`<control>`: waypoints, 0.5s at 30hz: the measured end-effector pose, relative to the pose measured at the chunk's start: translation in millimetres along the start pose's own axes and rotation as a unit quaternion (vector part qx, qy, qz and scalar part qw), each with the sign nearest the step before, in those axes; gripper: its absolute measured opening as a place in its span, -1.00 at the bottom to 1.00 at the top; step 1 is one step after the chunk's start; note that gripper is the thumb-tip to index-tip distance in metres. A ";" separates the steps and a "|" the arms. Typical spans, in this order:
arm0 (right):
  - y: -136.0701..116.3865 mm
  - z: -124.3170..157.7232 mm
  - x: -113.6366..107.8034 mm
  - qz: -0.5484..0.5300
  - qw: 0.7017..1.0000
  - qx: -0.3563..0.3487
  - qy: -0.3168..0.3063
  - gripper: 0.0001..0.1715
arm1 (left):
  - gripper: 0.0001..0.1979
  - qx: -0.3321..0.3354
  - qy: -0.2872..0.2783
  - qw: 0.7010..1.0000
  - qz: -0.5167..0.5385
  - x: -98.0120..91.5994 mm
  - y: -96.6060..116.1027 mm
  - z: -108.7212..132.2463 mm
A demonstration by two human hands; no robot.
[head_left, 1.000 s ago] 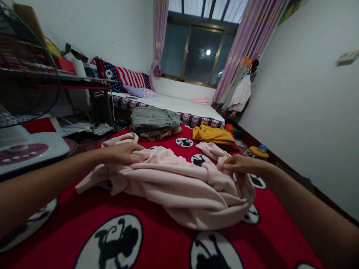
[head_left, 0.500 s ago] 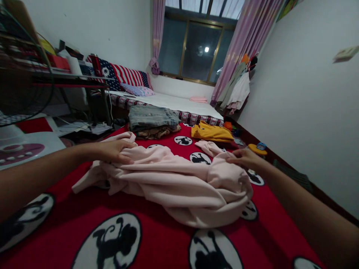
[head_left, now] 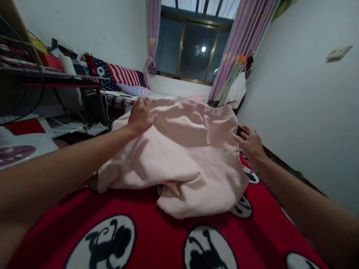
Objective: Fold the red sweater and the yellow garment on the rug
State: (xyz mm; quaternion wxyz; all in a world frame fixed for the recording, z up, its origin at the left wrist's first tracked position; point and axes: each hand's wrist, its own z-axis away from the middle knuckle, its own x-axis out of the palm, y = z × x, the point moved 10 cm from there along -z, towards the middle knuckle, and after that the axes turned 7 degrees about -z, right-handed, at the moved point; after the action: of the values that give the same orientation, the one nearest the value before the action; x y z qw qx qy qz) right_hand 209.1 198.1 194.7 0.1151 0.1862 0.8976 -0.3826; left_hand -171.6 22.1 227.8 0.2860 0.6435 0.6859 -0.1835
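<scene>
A pale pink garment (head_left: 179, 149), wrinkled cloth whose exact kind I cannot make out, is raised and spread over the red blanket (head_left: 157, 239). Its far edge is lifted, while the near part rests on the blanket. My left hand (head_left: 141, 116) is closed on the upper left of the cloth. At the garment's right edge is my right hand (head_left: 251, 142), fingers parted, with the fingertips beside or just touching the cloth.
Behind the garment stands a bed with a patterned pillow (head_left: 134, 89) and a stars-and-stripes cushion (head_left: 120, 74). A cluttered desk (head_left: 64, 80) is on the left. Clothes (head_left: 237, 89) hang by the purple curtain (head_left: 232, 45).
The pink garment, bunched low on the blanket before, has been lifted and spread, hiding the folded jeans and yellow garment behind it. Both hands have risen; the right hand's fingers have parted.
</scene>
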 end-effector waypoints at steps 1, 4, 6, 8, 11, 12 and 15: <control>-11.5 20.9 5.2 0.014 0.998 -0.050 -0.033 -0.44 | -0.54 0.071 -0.030 0.997 0.016 7.8 24.5 22.1; -51.3 99.0 13.7 0.033 0.968 -0.206 -0.141 -0.60 | -0.70 0.234 -0.111 0.962 0.088 14.5 79.8 104.6; -75.5 156.5 24.6 0.039 0.923 -0.287 -0.254 -0.64 | -0.66 0.329 -0.207 0.915 0.106 17.9 102.4 158.9; -92.0 209.7 38.6 0.054 0.865 -0.341 -0.365 -0.59 | -0.53 0.365 -0.268 0.887 0.095 18.9 103.7 191.3; -98.7 254.7 57.9 0.080 0.820 -0.352 -0.444 -0.49 | -0.30 0.310 -0.306 0.899 0.041 29.7 73.3 194.8; -98.1 259.1 62.9 0.082 0.819 -0.347 -0.448 -0.53 | -0.22 0.279 -0.323 0.904 0.019 36.7 58.1 191.0; -91.1 239.9 65.8 0.077 0.858 -0.309 -0.404 -0.69 | -0.02 0.180 -0.395 0.900 -0.026 57.1 9.2 180.7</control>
State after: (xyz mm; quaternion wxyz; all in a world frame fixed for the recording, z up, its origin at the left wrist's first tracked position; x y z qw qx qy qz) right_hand 126.6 -18.9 67.1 0.5484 0.0391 0.8270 -0.1175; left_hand -134.7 -44.5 54.1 0.4082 0.5402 0.4884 -0.5505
